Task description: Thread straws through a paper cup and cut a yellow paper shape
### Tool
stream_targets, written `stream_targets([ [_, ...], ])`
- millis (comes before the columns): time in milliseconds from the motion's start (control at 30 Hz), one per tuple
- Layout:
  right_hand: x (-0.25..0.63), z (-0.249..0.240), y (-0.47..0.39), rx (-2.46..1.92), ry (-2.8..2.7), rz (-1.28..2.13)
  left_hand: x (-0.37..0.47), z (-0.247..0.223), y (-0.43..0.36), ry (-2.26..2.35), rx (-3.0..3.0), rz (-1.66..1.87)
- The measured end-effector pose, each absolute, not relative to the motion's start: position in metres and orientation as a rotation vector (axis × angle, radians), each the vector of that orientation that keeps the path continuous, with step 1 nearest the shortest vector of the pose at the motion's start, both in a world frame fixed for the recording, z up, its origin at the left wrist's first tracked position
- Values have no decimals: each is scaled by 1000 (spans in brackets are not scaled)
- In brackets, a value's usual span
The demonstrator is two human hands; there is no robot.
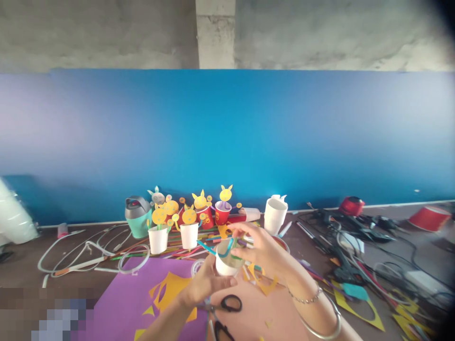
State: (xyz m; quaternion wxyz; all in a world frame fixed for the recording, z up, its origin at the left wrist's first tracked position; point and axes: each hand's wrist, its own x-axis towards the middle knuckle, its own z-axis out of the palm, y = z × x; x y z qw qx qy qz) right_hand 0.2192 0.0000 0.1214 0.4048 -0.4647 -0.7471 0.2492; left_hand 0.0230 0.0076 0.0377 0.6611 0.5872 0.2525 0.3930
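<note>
Well, pipe cleaners (231, 245) in white cup (226, 269).

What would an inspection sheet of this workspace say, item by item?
Surface: brown table, with purple paper and peach paper on it.
Things in work: a white cup with blue and green strips at its opening; decorated cups with yellow faces stand behind it.
Clutter: yellow scraps, scissors and loose coloured sticks.
Hands: left hand holds the white cup; right hand is at its opening, grip unclear.
Cables: white cables looped at left; black cables tangled with white ones at right.
Surroundings: blue wall behind, concrete above; other people: nothing seen.
</note>
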Motion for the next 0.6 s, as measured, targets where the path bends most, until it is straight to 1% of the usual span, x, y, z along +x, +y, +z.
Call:
stream_targets([
  [167, 210, 124, -5, -1213, -2019, 456, 27, 46, 3, 506, 1346, 849],
  [367, 198, 118, 0, -1121, -1843, 613, 23, 43, 6, 564, 1311, 891],
  [600, 201, 119, -5, -1193, -1893, 537, 26, 53, 1, 509, 1342, 900],
])
